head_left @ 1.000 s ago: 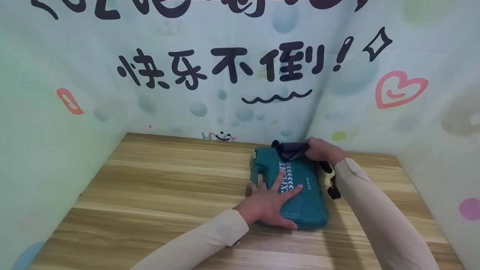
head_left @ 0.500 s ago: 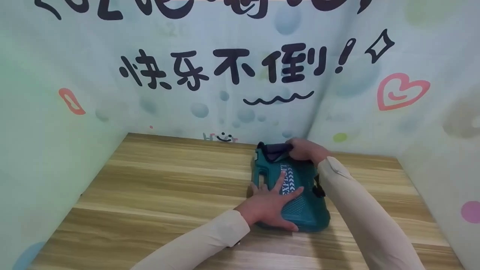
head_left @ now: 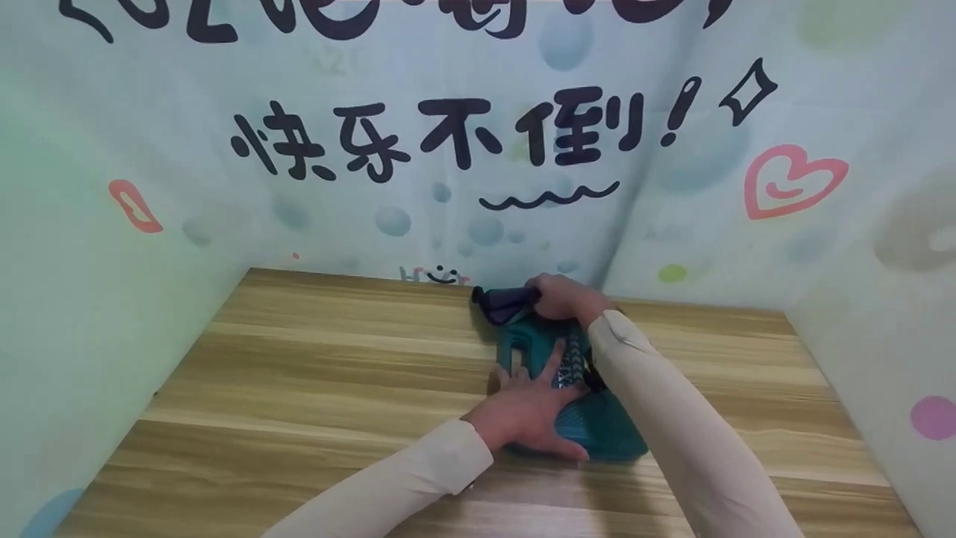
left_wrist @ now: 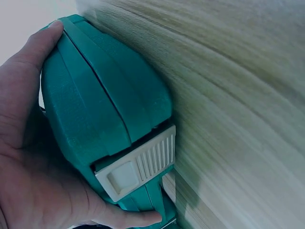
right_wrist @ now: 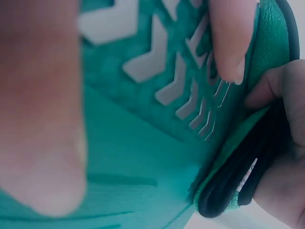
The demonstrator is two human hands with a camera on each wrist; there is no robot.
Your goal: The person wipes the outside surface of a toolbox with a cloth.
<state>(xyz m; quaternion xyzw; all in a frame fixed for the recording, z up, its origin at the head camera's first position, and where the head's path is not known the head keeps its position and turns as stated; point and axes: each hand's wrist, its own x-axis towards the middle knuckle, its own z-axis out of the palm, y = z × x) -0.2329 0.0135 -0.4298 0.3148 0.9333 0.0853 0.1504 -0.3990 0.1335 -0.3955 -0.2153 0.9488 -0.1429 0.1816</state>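
A: Left hand (head_left: 526, 415)?
B: Fingers spread, pressed on teal case (head_left: 609, 430), right of middle on wooden table (head_left: 299, 373).
A: Right hand (head_left: 564, 297)?
B: Grips dark cloth (head_left: 508, 305) at case's far edge.
A: Room?
B: Backdrop (head_left: 358, 239) just behind; wood runs wide leftward.

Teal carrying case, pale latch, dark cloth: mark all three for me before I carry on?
Teal carrying case (head_left: 597, 427): head view, lower right of its upper face.
Pale latch (left_wrist: 137, 164): left wrist view, middle of its face.
Dark cloth (head_left: 508, 303): head view, its folded end.
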